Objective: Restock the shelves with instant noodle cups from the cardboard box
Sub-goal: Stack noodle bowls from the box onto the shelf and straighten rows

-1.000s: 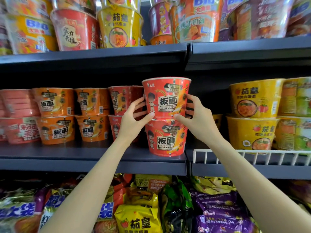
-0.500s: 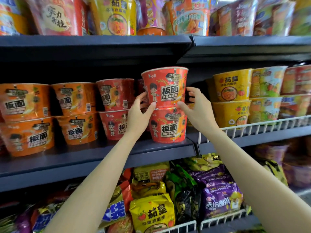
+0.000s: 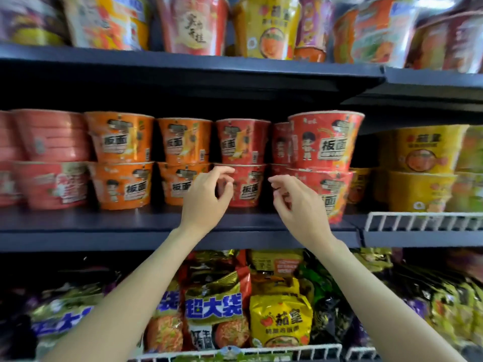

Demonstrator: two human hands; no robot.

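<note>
Head view, two empty hands, left hand, right hand, two stacked red cups

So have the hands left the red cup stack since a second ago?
Yes. Both hands now hang loosely curled off the red stack, left of it.

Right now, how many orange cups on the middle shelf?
4, in two stacks of two: left stack upper and lower; right stack upper and lower, partly behind the left hand. More may sit behind.
</note>
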